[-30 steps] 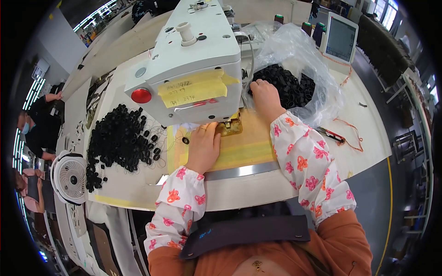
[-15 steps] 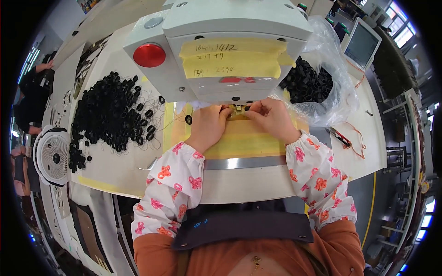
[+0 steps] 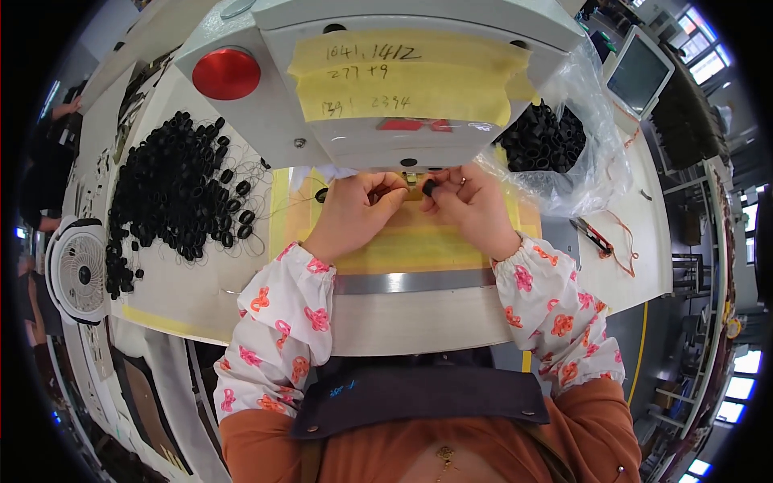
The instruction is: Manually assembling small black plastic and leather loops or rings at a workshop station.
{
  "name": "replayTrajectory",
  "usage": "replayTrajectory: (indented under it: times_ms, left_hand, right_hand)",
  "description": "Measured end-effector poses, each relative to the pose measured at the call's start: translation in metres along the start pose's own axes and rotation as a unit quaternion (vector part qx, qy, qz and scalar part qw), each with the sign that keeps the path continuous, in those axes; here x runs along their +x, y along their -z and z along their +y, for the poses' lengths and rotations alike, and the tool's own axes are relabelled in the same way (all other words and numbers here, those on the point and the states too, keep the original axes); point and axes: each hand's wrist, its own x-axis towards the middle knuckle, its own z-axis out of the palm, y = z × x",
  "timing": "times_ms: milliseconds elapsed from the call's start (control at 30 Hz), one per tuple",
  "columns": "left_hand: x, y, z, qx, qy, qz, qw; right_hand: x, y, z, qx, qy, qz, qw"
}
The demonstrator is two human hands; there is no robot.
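Right hand (image 3: 475, 213) pinched black loop (image 3: 428, 187) near sewing machine (image 3: 354, 145), that piece seemingly midway. Left hand (image 3: 354, 213): fingers curled narrow, couldn't tell if gripping anything. Heap of thread-trailing loops (image 3: 165, 189) at left looked done; bagged loops (image 3: 547, 143) in clear plastic bag (image 3: 597, 165) apparently remained.

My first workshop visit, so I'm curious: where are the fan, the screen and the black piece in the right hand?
Fan (image 3: 84, 275): head view, on its hub.
Screen (image 3: 639, 73): head view, display's middle.
Black piece (image 3: 428, 187): head view, its visible part.
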Motion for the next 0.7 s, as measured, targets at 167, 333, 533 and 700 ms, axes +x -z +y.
replayTrajectory:
  times_ms: [167,333,533,700]
  left_hand:
    - [0.006,0.001,0.000,-0.003,0.016,-0.025,1.000]
    - [0.005,0.011,0.001,-0.026,0.029,-0.018,0.999]
    - [-0.003,0.006,0.004,0.131,-0.050,0.010,0.990]
    - [-0.006,-0.004,0.007,0.126,-0.053,-0.008,0.991]
  right_hand:
    - [0.004,0.005,-0.010,0.113,-0.105,-0.064,0.986]
    - [0.010,-0.002,-0.009,0.079,-0.087,-0.053,0.992]
    - [-0.003,-0.019,0.002,-0.338,0.218,0.000,0.916]
    - [-0.015,-0.021,-0.006,-0.397,0.286,-0.011,0.872]
